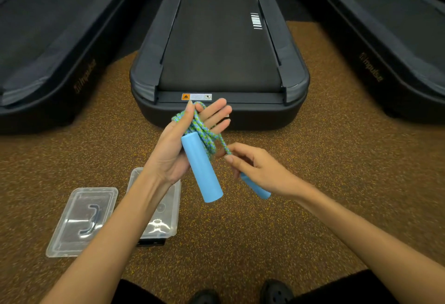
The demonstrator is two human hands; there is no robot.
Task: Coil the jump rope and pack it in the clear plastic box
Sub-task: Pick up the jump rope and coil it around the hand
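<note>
I saw my left hand [192, 132] spread, braided blue-green rope [204, 132] looped round it; my right hand [255, 169] pinched the tail, clear plastic box [166, 207] below-left.

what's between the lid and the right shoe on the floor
In the head view, the clear box and a dark flat item at its near end lie between the lid and the right shoe; then bare speckled floor.
</note>
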